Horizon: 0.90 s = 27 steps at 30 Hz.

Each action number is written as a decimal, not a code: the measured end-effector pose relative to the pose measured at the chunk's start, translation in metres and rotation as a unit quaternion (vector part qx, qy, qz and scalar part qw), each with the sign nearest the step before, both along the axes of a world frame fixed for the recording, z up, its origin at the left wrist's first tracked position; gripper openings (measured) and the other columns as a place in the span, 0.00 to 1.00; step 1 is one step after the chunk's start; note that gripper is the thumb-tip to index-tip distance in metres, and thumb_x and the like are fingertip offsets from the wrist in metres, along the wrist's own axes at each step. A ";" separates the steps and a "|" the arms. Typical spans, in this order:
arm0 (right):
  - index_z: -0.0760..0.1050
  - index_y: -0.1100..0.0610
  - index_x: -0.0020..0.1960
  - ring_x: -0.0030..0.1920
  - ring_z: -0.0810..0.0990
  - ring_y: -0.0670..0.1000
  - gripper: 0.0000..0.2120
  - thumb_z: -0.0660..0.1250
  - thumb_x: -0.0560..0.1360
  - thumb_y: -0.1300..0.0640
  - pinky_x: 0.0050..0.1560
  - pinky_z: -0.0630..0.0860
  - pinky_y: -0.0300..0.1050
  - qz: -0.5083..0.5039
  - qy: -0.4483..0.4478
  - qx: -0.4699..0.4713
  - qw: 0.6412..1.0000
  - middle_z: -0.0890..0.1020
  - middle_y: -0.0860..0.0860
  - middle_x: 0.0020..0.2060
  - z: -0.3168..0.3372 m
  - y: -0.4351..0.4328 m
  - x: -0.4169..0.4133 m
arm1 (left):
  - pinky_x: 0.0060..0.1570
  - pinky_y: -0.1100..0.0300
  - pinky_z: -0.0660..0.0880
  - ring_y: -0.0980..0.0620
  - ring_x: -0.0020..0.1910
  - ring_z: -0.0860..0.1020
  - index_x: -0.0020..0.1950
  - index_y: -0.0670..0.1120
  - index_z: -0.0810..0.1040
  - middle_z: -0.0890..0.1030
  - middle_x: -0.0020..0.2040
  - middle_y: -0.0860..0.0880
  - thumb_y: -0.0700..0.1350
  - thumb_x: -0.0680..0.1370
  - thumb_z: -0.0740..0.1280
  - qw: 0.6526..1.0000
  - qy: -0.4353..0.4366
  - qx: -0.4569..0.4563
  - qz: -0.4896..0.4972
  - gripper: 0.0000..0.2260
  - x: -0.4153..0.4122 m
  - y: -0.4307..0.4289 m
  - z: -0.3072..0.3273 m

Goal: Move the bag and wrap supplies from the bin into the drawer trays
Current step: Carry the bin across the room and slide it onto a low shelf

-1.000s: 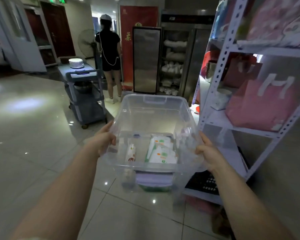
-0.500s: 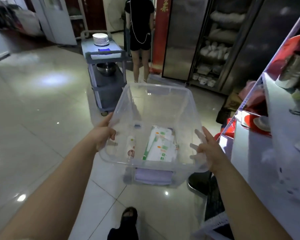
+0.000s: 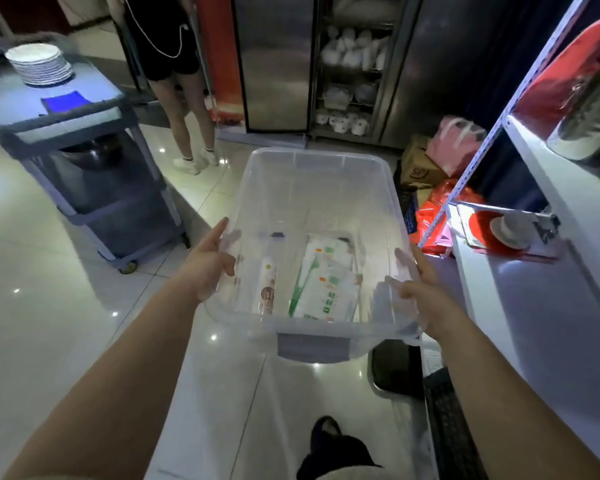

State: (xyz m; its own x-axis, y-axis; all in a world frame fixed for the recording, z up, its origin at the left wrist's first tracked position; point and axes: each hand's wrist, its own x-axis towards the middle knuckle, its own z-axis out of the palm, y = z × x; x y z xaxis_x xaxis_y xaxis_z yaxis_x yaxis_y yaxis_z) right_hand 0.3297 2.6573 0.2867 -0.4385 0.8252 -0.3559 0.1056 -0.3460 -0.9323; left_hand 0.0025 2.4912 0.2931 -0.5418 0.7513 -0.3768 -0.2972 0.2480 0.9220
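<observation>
Since the earlier frame, view tilted down; cart (image 3: 80, 161) shifted toward upper left. Left hand (image 3: 207, 268) and right hand (image 3: 423, 299) gripped clear bin (image 3: 321, 174) at centre. Roll (image 3: 267, 289) and bag packs (image 3: 329, 282) lay inside.

Print on the packets (image 3: 329, 282) and roll (image 3: 267, 289) in the bin (image 3: 312, 168) is too blurred to read, while the bystander (image 3: 174, 57) far left is cut off at the top edge.

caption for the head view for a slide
Both hands, left and right, carry a clear bin of packets.
</observation>
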 end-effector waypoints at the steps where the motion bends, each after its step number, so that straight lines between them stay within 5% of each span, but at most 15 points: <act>1: 0.58 0.41 0.74 0.65 0.74 0.55 0.41 0.53 0.71 0.76 0.59 0.73 0.56 -0.012 -0.002 0.002 1.000 0.68 0.39 0.70 -0.004 0.017 -0.005 | 0.59 0.43 0.74 0.47 0.59 0.77 0.75 0.58 0.59 0.68 0.72 0.54 0.21 0.65 0.55 1.000 -0.003 -0.003 -0.009 0.46 -0.008 0.024 -0.004; 5: 0.58 0.42 0.74 0.65 0.74 0.56 0.42 0.51 0.70 0.77 0.66 0.65 0.58 -0.043 -0.014 -0.015 0.999 0.67 0.40 0.71 -0.027 0.091 -0.022 | 0.49 0.49 0.78 0.50 0.50 0.80 0.74 0.59 0.60 0.68 0.70 0.54 0.21 0.64 0.56 0.999 -0.016 -0.003 -0.045 0.46 -0.038 0.121 -0.023; 10: 0.57 0.39 0.74 0.66 0.73 0.56 0.43 0.55 0.70 0.76 0.68 0.65 0.63 -0.034 -0.052 -0.051 0.997 0.70 0.40 0.69 -0.059 0.195 -0.043 | 0.62 0.42 0.72 0.42 0.66 0.71 0.74 0.59 0.61 0.66 0.71 0.53 0.22 0.64 0.57 0.997 -0.015 -0.001 -0.080 0.46 -0.067 0.235 -0.032; 15: 0.69 0.45 0.66 0.54 0.77 0.55 0.31 0.61 0.72 0.73 0.53 0.76 0.54 -0.062 -0.092 -0.128 0.986 0.78 0.53 0.57 -0.085 0.276 -0.071 | 0.53 0.43 0.75 0.46 0.60 0.74 0.75 0.57 0.61 0.69 0.65 0.55 0.20 0.64 0.54 0.993 0.018 -0.026 -0.110 0.46 -0.091 0.334 -0.040; 18: 0.71 0.44 0.64 0.55 0.77 0.56 0.29 0.62 0.72 0.72 0.48 0.77 0.49 -0.102 -0.090 -0.134 0.982 0.77 0.54 0.59 -0.097 0.298 -0.088 | 0.52 0.44 0.75 0.51 0.54 0.76 0.73 0.59 0.64 0.74 0.59 0.60 0.21 0.63 0.54 0.988 0.036 -0.051 -0.142 0.46 -0.111 0.384 -0.057; 22: 0.73 0.32 0.56 0.55 0.80 0.52 0.37 0.68 0.56 0.65 0.41 0.78 0.44 -0.149 -0.068 -0.117 0.979 0.81 0.50 0.56 -0.113 0.307 -0.113 | 0.44 0.48 0.78 0.51 0.53 0.78 0.63 0.67 0.71 0.79 0.52 0.66 0.22 0.61 0.55 0.970 0.037 -0.079 -0.228 0.45 -0.143 0.452 -0.088; 27: 0.61 0.29 0.67 0.61 0.76 0.50 0.45 0.68 0.62 0.67 0.42 0.81 0.47 -0.237 -0.040 -0.105 0.965 0.75 0.43 0.63 -0.142 0.317 -0.153 | 0.49 0.41 0.79 0.45 0.59 0.76 0.70 0.66 0.66 0.74 0.67 0.53 0.26 0.57 0.59 0.930 0.059 -0.113 -0.345 0.48 -0.181 0.542 -0.132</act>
